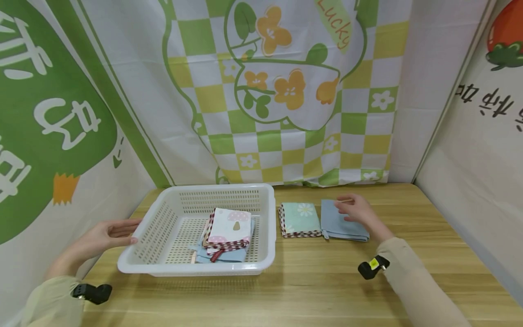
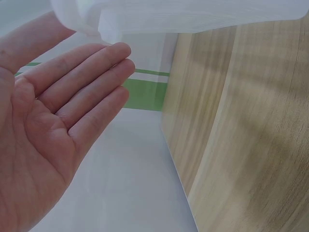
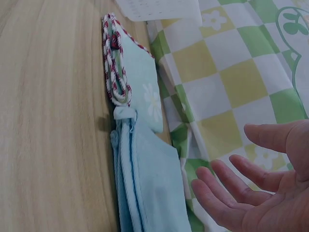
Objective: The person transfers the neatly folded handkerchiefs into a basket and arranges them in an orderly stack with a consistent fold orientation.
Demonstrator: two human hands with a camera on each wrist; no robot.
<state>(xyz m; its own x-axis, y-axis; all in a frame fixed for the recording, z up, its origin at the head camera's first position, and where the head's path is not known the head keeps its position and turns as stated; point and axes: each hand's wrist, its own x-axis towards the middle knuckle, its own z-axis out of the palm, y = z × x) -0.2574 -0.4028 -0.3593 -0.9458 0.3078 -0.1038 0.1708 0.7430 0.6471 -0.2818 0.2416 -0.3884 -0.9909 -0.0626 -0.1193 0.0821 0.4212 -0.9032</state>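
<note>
Blue folded cloth (image 1: pixel 343 228) lies on the desk (image 1: pixel 310 281) beside a green flowered one (image 1: pixel 300 220); right hand (image 1: pixel 357 211) just above it, fingers spread, slightly bent, pinching nothing. Step in hand, judged: probably reaching for the blue cloth; next move would call for lowering and pinching an edge. White basket (image 1: pixel 196 269) holds a stack, mushroom-print cloth (image 1: pixel 226 227) over light blue cloth (image 1: pixel 234 257). Left hand (image 1: pixel 100 237) at its left rim, four fingers straight, close together; contact unclear

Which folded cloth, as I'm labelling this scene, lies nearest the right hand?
The plain blue cloth on the table, by the right hand. The mint daisy cloth lies to its left; the other cloths are in the white basket.
</note>
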